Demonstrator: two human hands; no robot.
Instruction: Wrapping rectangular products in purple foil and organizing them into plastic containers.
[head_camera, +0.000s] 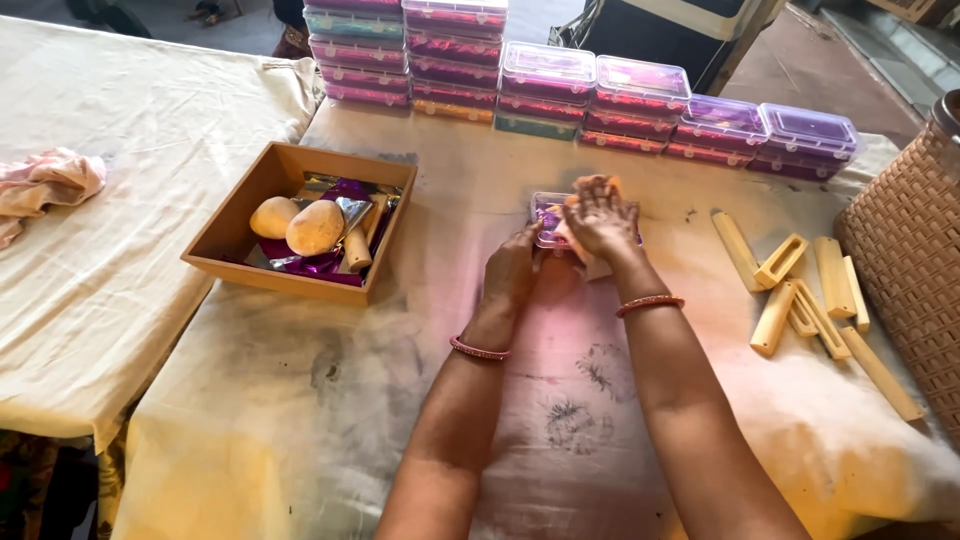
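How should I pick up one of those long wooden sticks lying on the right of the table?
Take the outermost wooden stick across its long narrow sides, near the middle, coming from above. It lies flat on the cloth, apart from the other pieces, so fingers likely fit on both sides there.

Stacked clear-lidded purple boxes (560, 85) line the table's far edge.

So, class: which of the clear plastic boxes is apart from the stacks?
The small box under both hands, alone mid-table; all others sit stacked along the far edge.
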